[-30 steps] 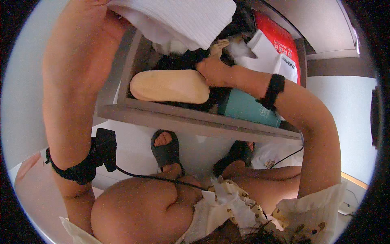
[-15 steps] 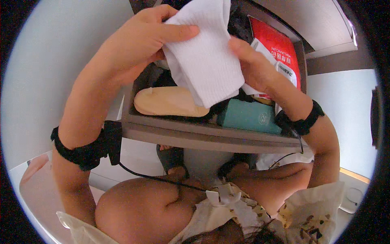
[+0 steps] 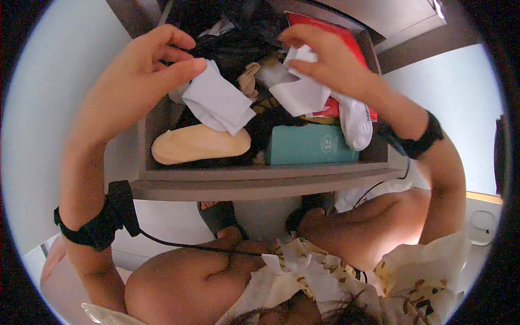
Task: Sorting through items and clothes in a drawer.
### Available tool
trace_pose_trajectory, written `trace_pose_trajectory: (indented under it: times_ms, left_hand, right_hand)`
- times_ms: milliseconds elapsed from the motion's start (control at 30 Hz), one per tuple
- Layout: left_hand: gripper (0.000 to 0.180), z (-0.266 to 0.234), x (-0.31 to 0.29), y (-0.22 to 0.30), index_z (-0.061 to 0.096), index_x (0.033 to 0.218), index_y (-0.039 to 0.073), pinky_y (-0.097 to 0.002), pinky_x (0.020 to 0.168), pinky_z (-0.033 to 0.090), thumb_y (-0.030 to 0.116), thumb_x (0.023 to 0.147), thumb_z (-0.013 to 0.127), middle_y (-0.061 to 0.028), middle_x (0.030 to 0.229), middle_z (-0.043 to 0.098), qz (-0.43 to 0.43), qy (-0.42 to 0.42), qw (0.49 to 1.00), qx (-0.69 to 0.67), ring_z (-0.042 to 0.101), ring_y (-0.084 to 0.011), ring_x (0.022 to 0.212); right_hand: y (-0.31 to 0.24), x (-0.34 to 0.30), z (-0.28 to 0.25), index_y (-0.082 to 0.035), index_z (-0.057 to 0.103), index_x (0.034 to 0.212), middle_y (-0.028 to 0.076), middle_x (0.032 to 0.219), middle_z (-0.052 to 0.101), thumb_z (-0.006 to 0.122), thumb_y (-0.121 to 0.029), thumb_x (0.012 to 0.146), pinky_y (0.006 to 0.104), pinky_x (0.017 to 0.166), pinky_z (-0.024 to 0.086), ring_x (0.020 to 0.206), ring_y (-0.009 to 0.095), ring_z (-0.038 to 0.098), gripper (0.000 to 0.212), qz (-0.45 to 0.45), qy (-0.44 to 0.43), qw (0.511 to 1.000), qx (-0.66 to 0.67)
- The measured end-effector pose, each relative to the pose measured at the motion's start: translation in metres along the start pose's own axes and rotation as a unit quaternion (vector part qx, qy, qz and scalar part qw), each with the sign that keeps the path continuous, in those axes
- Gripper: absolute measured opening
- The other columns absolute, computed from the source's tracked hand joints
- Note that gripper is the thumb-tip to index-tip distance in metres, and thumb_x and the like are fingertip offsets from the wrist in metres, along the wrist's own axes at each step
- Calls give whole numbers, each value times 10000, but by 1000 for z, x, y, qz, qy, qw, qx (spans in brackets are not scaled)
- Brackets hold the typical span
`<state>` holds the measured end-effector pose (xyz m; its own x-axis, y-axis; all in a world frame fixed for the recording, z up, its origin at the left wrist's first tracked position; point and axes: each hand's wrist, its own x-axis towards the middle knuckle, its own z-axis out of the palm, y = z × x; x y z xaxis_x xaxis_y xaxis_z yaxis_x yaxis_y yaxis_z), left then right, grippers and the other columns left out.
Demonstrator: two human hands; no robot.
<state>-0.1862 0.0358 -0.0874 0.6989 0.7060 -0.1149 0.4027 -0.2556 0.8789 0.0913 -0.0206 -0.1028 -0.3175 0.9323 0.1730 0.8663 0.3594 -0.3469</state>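
Observation:
A folded white sock point(image 3: 219, 100) lies in the drawer point(image 3: 260, 174), partly over a beige insole-shaped piece point(image 3: 201, 143). My left hand point(image 3: 146, 76) is above its upper end, fingers curved and apart, the thumb tip at the sock's edge. On the other side, my right hand point(image 3: 333, 62) has fingers and thumb around a second white sock point(image 3: 300, 96), which hangs down from the grip. Part of that sock is hidden behind the thumb. Under my right wrist, another white sock point(image 3: 357, 124) lies over the end of a teal box point(image 3: 309, 145).
Black plastic-like material point(image 3: 233, 46) fills the drawer's back, with a red package point(image 3: 346, 35) at the right. A crumpled tan item point(image 3: 249, 80) sits between the hands. Black wrist straps with cables are on both forearms; one cable point(image 3: 200, 249) crosses my lap.
The white sock held up between both hands is now down in the drawer at left. My hands have moved apart, and the right one is at another white sock. The view has shifted slightly.

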Motion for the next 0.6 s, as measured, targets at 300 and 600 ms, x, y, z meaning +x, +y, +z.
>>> trace_pose_trajectory:
  times_ms: [300,600]
  left_hand:
    - [280,21,19,57,498,1007,55,-225,661,420,239,804,558,-28,838,558,27,-48,994,98,515,-96,758]
    - [302,51,23,56,516,927,10,-281,644,455,255,772,599,-93,807,581,-29,-113,970,211,555,-153,740]
  right_hand:
    - [60,-48,-42,-18,543,991,180,988,546,632,-195,684,330,789,418,943,230,515,365,452,-167,875,56]
    - [104,-58,0,-10,407,1182,179,1064,537,643,-226,581,384,836,418,994,334,512,680,266,-224,903,-251]
